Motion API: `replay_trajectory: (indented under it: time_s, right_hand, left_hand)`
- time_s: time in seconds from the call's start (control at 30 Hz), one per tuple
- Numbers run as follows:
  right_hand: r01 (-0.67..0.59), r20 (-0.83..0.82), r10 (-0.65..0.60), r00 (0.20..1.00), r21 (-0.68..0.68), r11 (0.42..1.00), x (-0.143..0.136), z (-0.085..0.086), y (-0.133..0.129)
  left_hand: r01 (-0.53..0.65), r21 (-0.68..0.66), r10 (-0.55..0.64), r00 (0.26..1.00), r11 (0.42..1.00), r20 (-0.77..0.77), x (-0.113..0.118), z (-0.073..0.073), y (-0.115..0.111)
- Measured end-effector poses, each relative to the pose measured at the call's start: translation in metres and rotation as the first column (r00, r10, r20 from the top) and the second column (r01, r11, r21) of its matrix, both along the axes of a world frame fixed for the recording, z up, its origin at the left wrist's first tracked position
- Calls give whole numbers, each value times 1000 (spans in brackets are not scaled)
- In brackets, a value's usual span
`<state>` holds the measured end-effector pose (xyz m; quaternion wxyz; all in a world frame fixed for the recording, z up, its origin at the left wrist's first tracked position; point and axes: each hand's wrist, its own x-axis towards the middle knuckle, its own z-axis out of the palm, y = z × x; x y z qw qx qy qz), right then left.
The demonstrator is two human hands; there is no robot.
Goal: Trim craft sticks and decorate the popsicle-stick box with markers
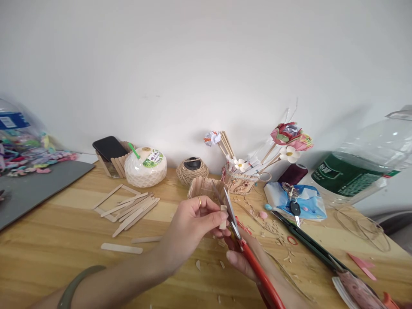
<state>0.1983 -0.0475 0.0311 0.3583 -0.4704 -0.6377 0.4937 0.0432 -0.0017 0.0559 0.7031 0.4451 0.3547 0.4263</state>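
Between the thumb and fingers of my left hand [196, 219] is a short cut piece of popsicle stick [223, 216], held upright. My right hand [243, 259] grips a pair of red-handled scissors [257, 268], whose metal blades point up and away, parted at the tips, right beside the stick piece. Just behind the blades stands a small basket [202, 186] built of wooden sticks. Small wood offcuts [198, 265] lie on the table beneath my hands.
Left of my hands lie several loose popsicle sticks [135, 210]. Behind stand a white coconut [146, 169] with a green straw, a phone [110, 148] in a stick holder, a twine ball [192, 171] and a flower basket [241, 182]. At right are a glue gun [354, 285] and a large bottle [350, 171].
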Motion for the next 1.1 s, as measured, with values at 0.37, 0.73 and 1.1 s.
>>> replay_trajectory:
  time_s: [0.37,0.73,1.1]
  right_hand:
    - [49,46,-46,998,-55,997,3,-12,-2]
    - [3,139,-6,990,25,1000,7,-8,0]
    - [-22,129,26,991,-31,999,7,4,3]
  left_hand:
    - [17,-20,-16,999,1000,47,1,0,-1]
    - [44,32,-44,999,999,15,-3,1,2]
    - [61,116,-55,997,991,-59,-7,6,7]
